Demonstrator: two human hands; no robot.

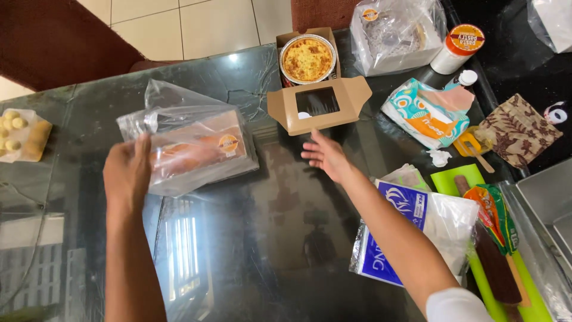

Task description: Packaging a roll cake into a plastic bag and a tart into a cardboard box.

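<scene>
**On the glass counter: one hand on the bagged loaf, the other reaching toward the open box**

On the dark glass counter (280, 238), in the one head view I have, my left hand (127, 173) is clenched on the near left end of a clear plastic bag (190, 146) that holds an orange-brown loaf in its tray. The grip is thumb and fingers closed over the bag's edge, and the picture is blurred there. The bag's long axis runs left to right, tilted slightly up toward the right, so the loaf stretches away from the left hand toward the middle of the counter. The left hand is the one on it; the right is well apart from it.

My right hand (326, 156) is released, fingers spread and palm down, holding nothing. It hovers just short of a brown cardboard box (319, 107) whose windowed lid lies folded open toward me. Behind the lid, inside the box, sits a round foil pan (307, 59) with a golden baked top. The box lies straight ahead of the right hand's fingertips, near but not touching as far as I can tell.

To the right lie a blue-and-white printed bag (396, 232), a patterned tissue pack (426, 113) and a green cutting board (456, 179). At the far left edge is a packet of pale round pastries (21, 134).
</scene>
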